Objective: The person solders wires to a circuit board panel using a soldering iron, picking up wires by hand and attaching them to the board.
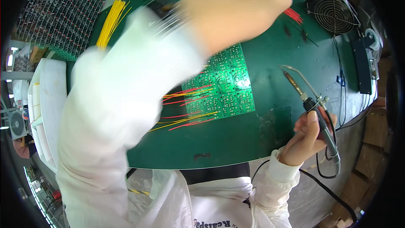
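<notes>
My right hand (301,145) is wrapped round a soldering iron (324,126), its tip pointing up and to the left over the mat. A thin metal tube (301,75) is clamped alongside the iron and curves toward the tip. Stretched across the table, my left hand (253,4) is smeared by motion, and its fingers are mostly hidden. Right beside it lies a bundle of red wires (294,16). Beneath my left forearm is a green circuit board panel (236,97). Red and yellow wires (190,118) stick out over its left side, partly covered by my sleeve.
Yellow wires (112,23) lie at the far left, next to stacked circuit boards (59,14). A black fan (335,12) stands at the far right, with a dark box (363,65) nearer. White trays (48,109) stand left of the table. A cable (327,188) hangs at the right.
</notes>
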The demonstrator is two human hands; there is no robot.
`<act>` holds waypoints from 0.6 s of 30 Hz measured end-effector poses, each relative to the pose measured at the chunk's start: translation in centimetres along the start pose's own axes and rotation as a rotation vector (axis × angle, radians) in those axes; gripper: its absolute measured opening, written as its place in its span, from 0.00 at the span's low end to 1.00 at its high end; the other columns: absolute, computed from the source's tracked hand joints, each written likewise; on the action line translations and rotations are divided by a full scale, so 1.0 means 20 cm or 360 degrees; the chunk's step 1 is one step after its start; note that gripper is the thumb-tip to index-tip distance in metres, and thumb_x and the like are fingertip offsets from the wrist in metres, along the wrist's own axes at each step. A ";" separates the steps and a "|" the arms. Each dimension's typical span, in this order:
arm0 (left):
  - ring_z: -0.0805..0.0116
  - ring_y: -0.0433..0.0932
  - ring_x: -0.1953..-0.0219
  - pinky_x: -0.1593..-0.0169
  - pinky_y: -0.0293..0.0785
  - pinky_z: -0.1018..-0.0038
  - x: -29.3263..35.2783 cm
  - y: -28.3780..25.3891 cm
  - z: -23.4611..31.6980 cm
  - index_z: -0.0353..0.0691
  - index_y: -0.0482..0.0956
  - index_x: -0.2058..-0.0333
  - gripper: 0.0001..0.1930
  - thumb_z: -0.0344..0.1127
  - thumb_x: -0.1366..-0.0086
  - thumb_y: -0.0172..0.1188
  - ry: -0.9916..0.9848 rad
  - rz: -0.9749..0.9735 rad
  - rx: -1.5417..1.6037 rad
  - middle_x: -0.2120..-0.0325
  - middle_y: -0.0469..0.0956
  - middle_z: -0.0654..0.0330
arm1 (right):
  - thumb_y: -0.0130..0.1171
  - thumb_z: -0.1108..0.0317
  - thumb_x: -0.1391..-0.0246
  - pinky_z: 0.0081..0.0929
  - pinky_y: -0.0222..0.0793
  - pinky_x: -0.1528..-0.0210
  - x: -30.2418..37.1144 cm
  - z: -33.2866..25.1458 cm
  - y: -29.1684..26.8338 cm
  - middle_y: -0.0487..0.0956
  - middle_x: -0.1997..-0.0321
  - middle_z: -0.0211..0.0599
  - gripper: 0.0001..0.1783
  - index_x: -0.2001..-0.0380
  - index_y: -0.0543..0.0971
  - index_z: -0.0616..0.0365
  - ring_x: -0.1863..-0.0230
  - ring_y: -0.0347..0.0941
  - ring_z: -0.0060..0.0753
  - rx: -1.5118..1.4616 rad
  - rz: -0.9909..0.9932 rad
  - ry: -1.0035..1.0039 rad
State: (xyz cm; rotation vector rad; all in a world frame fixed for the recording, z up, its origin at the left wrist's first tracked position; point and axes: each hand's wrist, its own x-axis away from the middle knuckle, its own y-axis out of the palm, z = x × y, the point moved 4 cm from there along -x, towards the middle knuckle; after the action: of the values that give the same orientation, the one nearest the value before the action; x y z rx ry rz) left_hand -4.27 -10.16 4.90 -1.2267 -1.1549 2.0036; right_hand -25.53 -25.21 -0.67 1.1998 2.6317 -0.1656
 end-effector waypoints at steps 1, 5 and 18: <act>0.42 0.81 0.62 0.56 0.77 0.57 -0.11 0.12 -0.04 0.30 0.79 0.72 0.07 0.27 0.38 0.54 0.0006 0.0001 0.0051 0.70 0.80 0.42 | 0.68 0.66 0.47 0.17 0.57 0.79 0.00 0.00 0.00 0.72 0.77 0.34 0.16 0.64 0.72 0.63 0.83 0.66 0.22 -0.0016 -0.0018 -0.0005; 0.42 0.82 0.63 0.58 0.78 0.55 -0.37 0.41 -0.17 0.33 0.82 0.70 0.09 0.29 0.37 0.54 -0.0023 0.0213 -0.0064 0.70 0.81 0.41 | 0.71 0.66 0.48 0.17 0.57 0.81 -0.02 -0.01 0.00 0.70 0.78 0.33 0.18 0.66 0.70 0.63 0.84 0.65 0.21 0.0000 -0.0058 0.0030; 0.45 0.83 0.67 0.59 0.79 0.58 -0.44 0.26 -0.17 0.35 0.87 0.73 0.06 0.30 0.45 0.64 -0.0327 -0.0046 0.0311 0.72 0.83 0.43 | 0.70 0.67 0.47 0.17 0.59 0.81 -0.02 -0.01 -0.01 0.70 0.79 0.34 0.19 0.66 0.69 0.62 0.84 0.65 0.20 -0.0069 -0.0131 0.0080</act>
State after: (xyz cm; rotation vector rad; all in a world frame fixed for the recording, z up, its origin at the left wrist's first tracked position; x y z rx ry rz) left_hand 2.76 -18.10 3.55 -0.9204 -1.0332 2.2019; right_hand -25.38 -25.60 -0.43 1.0968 2.7152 -0.0935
